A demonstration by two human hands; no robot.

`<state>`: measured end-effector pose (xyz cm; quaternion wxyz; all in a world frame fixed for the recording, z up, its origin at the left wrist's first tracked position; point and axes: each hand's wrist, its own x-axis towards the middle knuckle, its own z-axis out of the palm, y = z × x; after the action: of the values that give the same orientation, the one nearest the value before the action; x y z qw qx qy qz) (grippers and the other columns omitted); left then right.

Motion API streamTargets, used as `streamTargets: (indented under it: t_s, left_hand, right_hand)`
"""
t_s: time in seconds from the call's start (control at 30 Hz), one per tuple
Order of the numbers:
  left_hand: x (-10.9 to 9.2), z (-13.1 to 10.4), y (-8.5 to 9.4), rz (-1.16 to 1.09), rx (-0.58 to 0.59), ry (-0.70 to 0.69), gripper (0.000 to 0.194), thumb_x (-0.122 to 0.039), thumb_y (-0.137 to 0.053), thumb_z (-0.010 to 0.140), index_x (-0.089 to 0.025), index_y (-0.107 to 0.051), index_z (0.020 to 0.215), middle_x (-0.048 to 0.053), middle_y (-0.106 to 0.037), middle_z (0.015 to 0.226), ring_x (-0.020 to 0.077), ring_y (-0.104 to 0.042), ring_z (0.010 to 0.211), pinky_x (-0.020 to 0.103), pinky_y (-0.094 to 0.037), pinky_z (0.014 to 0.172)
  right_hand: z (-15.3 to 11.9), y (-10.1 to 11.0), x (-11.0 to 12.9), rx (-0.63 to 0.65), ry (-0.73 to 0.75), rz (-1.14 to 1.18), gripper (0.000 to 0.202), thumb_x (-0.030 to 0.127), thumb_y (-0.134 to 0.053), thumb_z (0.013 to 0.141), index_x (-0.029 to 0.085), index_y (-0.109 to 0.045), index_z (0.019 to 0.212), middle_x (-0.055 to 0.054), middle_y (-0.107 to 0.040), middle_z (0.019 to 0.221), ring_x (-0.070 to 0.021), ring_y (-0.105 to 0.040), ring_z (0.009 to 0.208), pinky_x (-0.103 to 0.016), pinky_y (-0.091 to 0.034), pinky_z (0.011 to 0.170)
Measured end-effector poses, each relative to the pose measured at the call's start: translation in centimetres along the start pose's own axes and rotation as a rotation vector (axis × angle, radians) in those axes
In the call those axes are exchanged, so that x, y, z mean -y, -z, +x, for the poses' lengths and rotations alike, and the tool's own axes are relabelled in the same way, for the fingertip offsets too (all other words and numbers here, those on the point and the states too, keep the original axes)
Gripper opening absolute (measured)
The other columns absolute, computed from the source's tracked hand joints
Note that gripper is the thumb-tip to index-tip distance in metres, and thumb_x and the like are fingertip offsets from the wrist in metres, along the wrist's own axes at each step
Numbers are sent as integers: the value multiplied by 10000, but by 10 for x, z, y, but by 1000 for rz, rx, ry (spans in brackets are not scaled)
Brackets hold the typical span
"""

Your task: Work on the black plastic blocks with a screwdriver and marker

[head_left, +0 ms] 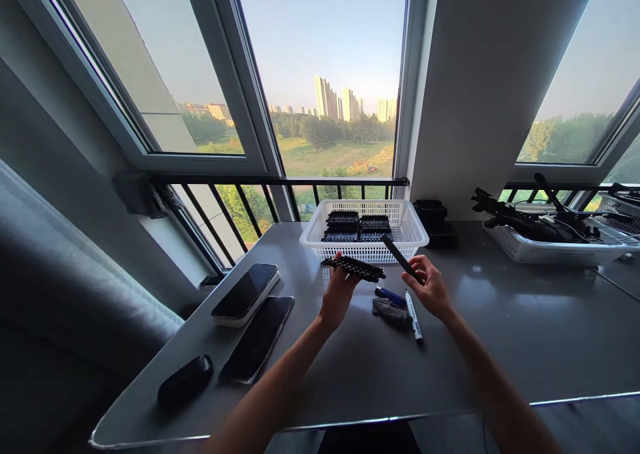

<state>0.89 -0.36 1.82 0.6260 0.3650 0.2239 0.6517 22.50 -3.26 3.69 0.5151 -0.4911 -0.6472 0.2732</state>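
My left hand point(340, 294) holds a flat black ridged part point(356, 267) from below, in front of the white basket. In my right hand point(428, 286) is a slim black bar point(398, 254), tilted up to the left, its far end near the right end of the ridged part but apart from it. Several black ridged pieces point(359, 227) lie inside the white basket point(364, 246). Between and below the hands, a blue item point(391, 297), a crumpled dark grey cloth point(391, 313) and a white marker point(414, 317) rest on the table.
On the grey table point(350, 381), a black mouse-shaped object point(186, 379), a dark phone point(258, 339) and a phone on a white box point(246, 294) sit left. Black parts point(436, 224) are stacked right of the basket. A second white basket point(540, 250) holds black parts and cables.
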Motion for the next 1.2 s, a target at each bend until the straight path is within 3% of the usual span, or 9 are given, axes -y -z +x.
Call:
streamTargets:
  t_s: [0.23,0.47,0.77,0.97,1.2]
  left_hand:
    - [-11,-4,3,-191,-87,79,328,-424,-536,873,-308,-626,1167,8,-657,1175,191,-594,1089,355,-503,894]
    - [-14,-1,6,-211,-100,114,305,-419,-496,892,-244,-649,1090,40,-686,1086,214,-619,1030,370,-530,821]
    - [-17,-4,0,-236,-84,160,313,-384,-473,895,-222,-649,1096,53,-694,1079,221,-631,1023,378,-527,827]
    - [-21,-3,2,-298,-158,271,254,-346,-510,857,-181,-698,809,18,-712,736,167,-662,690,284,-545,657]
    - [-27,-4,0,-326,-119,359,299,-358,-498,857,-172,-687,717,23,-713,689,169,-663,663,283,-547,647]
  right_hand:
    - [6,4,-23,54,-64,-236,186,358,-600,801,191,-585,880,-43,-681,838,-190,-636,748,-304,-475,680]
    - [9,8,-51,87,-171,-439,103,293,-640,761,204,-645,814,-42,-709,784,-200,-662,747,-291,-457,683]
    - [6,7,-73,23,-243,-648,86,273,-677,755,210,-686,812,-80,-716,807,-264,-680,792,-307,-432,648]
    - [4,5,-81,1,-217,-696,89,234,-649,769,193,-696,833,-85,-716,840,-243,-670,808,-309,-450,672]
    - [3,6,-79,-2,-212,-725,93,220,-638,783,184,-706,836,-95,-702,872,-243,-650,853,-321,-452,745]
